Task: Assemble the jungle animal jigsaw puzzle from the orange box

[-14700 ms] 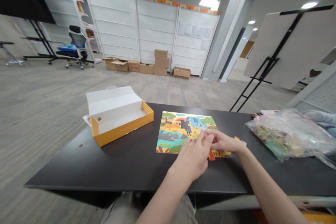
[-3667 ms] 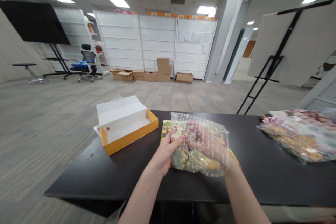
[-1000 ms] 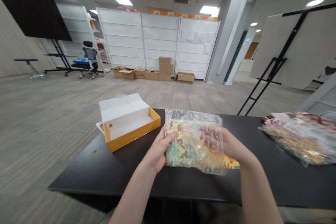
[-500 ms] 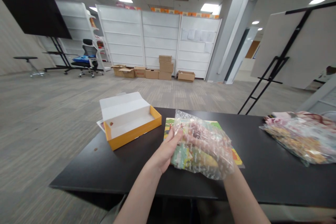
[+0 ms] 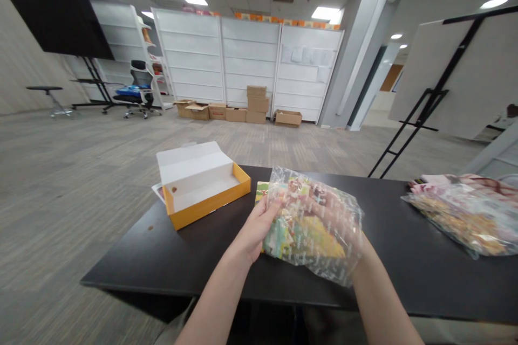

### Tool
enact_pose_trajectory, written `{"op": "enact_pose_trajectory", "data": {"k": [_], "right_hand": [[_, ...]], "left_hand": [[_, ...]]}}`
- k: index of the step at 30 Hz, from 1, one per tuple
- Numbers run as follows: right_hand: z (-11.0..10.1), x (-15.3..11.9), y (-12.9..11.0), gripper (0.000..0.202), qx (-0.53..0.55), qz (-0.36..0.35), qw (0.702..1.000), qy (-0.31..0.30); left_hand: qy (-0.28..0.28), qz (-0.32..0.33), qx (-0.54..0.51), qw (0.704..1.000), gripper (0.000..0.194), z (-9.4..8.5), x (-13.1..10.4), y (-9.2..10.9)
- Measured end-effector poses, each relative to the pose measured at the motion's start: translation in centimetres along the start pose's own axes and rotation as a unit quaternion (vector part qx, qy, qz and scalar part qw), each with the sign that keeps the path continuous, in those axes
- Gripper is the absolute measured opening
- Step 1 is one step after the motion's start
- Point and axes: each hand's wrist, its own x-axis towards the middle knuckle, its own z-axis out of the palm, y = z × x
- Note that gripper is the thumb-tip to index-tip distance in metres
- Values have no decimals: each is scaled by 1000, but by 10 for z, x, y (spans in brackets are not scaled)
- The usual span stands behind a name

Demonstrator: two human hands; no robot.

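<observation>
A clear plastic bag with white print lies over colourful puzzle-like pieces and is pinched at its left edge by my left hand. Inside the bag is my right hand, seen through the film, its fingers reaching left over the colourful pieces; whether they grip any is blurred. Under the bag, a colourful printed board shows at its upper left corner on the black table.
An open yellow box with a white lid stands on the table's left. Clear bags of small tan pieces lie at the right. Beyond the table are cardboard boxes, an office chair and a whiteboard stand.
My right hand has shifted slightly up and right inside the bag. More yellow of the pieces shows below it. My left hand keeps its hold.
</observation>
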Motion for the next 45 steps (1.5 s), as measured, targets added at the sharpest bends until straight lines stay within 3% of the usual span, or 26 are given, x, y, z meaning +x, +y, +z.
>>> {"op": "enact_pose_trajectory", "data": {"k": [3, 6, 10, 13, 15, 18, 21, 24, 27, 29, 34, 36, 38, 41, 45], "right_hand": [[-11, 1, 2, 38, 57, 42, 997, -11], [-24, 2, 8, 45, 71, 56, 996, 16], [-46, 5, 27, 50, 79, 69, 989, 103], [-55, 9, 41, 49, 43, 98, 981, 164], [-52, 10, 45, 47, -51, 103, 981, 156], [-36, 10, 46, 38, -196, 62, 975, 79], [-16, 10, 49, 27, -249, 6, 968, -22], [-5, 12, 56, 25, -304, -25, 951, -57], [-9, 14, 57, 21, -347, -58, 936, -3], [-20, 13, 49, 19, -328, -75, 940, 63], [-45, -2, 7, 27, -83, -88, 976, 180], [-46, -10, -6, 28, -9, -83, 987, 139], [-41, -14, -12, 29, -2, -64, 998, 21], [-25, -15, -9, 29, -54, -53, 988, -136], [-3, -12, -5, 31, -102, -70, 978, -168]], "left_hand": [[21, 11, -4, 1000, 36, 0, 3, 0], [81, 32, -21, 996, 33, -4, 9, 6], [210, 116, -47, 970, 14, -16, 16, 24], [253, 160, -103, 949, 15, -23, 15, 36], [250, 150, -144, 946, 22, -24, 12, 41], [223, 103, -193, 950, 32, -18, 5, 42], [172, 59, -214, 960, 39, -13, 1, 39], [122, 38, -210, 969, 44, -13, -1, 37], [107, 40, -202, 973, 45, -15, 0, 37], [132, 47, -188, 972, 42, -16, 1, 37], [224, 93, -95, 966, 28, -15, 7, 30], [224, 102, -54, 968, 29, -14, 10, 25], [212, 106, -28, 971, 31, -13, 13, 19], [191, 111, 6, 975, 33, -13, 14, 11], [165, 131, 82, 974, 38, -14, 16, 3]]}}
